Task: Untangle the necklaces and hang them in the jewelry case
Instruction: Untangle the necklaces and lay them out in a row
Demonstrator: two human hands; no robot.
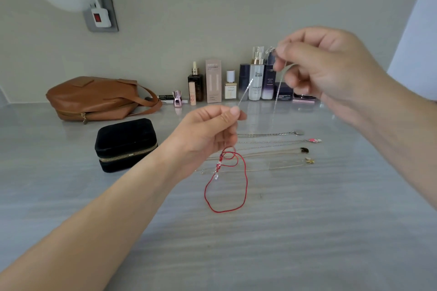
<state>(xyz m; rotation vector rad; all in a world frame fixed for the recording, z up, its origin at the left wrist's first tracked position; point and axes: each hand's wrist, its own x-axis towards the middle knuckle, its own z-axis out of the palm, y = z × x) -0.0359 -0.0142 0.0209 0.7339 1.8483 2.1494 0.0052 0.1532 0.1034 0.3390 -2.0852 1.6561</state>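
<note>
So the left hand [212, 132] is pinching a thin silver chain necklace [246, 89] between thumb and forefinger. The right hand [331, 73] pinches it higher up, so the chain is stretched in the air over the middle of the grey streaked desk [307, 231]. My guess is that's to tease it free of the red cord necklace [246, 184], which dangles in a knotted loop from under the left hand.

Four more thin necklaces [272, 142] lie in separate parallel rows just behind, sorted by the look of it. The black velvet jewelry case with the gold zip [125, 144] sits zipped shut left of the middle, so nothing's hung yet.

Writing: the row of cosmetic bottles and boxes [214, 80] along the back edge has labels, mostly too small to read. The peach tube [192, 93] might say "JU".
</note>
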